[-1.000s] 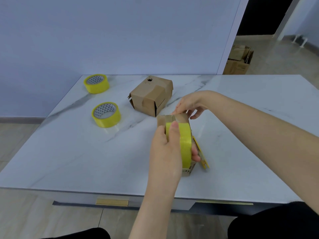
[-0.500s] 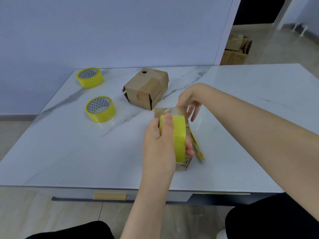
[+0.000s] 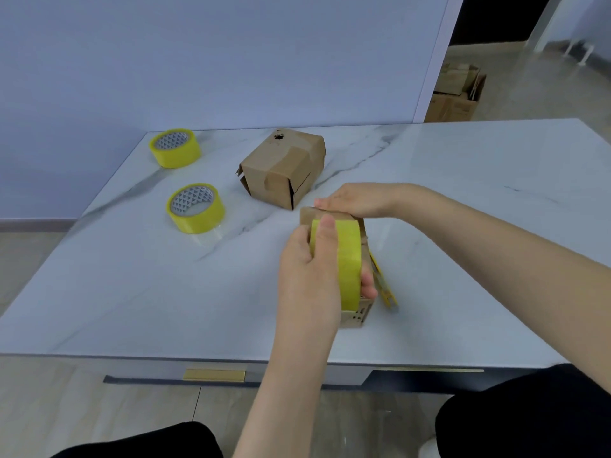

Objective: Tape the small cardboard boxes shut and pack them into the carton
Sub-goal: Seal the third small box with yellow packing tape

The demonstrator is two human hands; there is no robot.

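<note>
I'm seeing the left hand (image 3: 307, 269) gripping the yellow tape roll (image 3: 348, 259), thumb lying over its outer face and fingers curling round its right side, holding it on edge atop the small cardboard box (image 3: 358, 317). The right hand (image 3: 353, 200) is pressing fairly straight fingers onto the box's far end. The box is lying on the marble table (image 3: 463, 193) near the front edge, its long axis running away from me.
</note>
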